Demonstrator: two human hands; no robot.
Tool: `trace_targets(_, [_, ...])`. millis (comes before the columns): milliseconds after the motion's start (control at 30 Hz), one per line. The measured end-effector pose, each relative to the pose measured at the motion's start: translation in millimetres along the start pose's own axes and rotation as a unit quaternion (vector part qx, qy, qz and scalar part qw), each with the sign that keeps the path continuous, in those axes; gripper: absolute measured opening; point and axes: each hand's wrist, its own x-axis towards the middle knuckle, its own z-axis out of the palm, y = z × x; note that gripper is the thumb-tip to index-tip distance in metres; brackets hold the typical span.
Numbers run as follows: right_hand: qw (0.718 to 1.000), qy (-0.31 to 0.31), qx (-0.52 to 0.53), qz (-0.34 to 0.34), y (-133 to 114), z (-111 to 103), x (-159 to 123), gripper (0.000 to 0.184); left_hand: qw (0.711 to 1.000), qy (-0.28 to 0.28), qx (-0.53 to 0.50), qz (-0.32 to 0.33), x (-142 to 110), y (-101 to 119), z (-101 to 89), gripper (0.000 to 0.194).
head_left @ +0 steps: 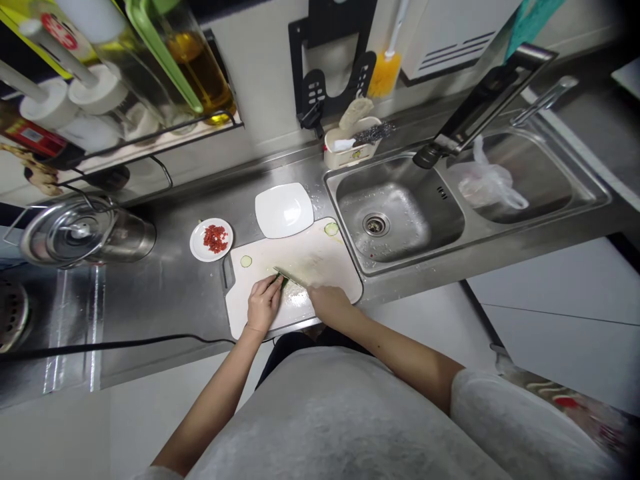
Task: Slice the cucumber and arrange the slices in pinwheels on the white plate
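Green vegetable piece (285, 283) on the pale cutting board (345, 267), about mid-board, in the gap between the two hands, right at the left fingertips and under/beside the knife (295, 277). Left hand (263, 305) comes in from lower left, fingers bunched narrow on the green piece; exact fingertip contact too small to tell. Right hand (330, 305) is on the other side, closed in a fist around the knife handle, handle itself hidden. Blade runs from right fist up and left to the left fingertips, just beside or touching them, can't tell which. Wet shine on board below the blade, between the hands.

Two pale green slices lie flat on the board, apart from both hands: left slice (246, 261) near the left edge, above the left hand; right slice (331, 229) at the far right corner, beyond the right hand.

Behind board: white squarish dish (284, 210), just beside the far edge. Small round plate (197, 241) off the far left corner, red chopped bits (215, 239) on it. All on a steel surface (165, 293). Lidded steel pot (125, 233) farther left. Right of board: sink basin (425, 213) with wet bottom; plastic bag (483, 183) over by the second basin (545, 180).
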Motion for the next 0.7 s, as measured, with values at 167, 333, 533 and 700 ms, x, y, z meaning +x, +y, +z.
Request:
trace_targets(167, [1.000,0.018,-0.002,-0.014,1.1,5.6,7.8,0.035,1.000,0.004,-0.002,0.008,0.0,-0.5,0.2,0.031])
trace_targets(333, [1.000,0.022,-0.002,-0.014,2.2,13.3,14.2,0.035,1.000,0.008,-0.008,0.003,0.0,-0.7,0.4,0.031])
trace_targets(533, [0.999,0.044,0.009,0.001,4.3,22.1,16.2,0.032,1.000,0.009,-0.008,-0.007,-0.7,2.7,-0.2,0.031])
trace_targets(700, [0.997,0.072,0.009,0.015,8.7,20.8,6.6,0.032,1.000,0.011,-0.005,-0.021,-1.0,9.9,-2.8,0.030])
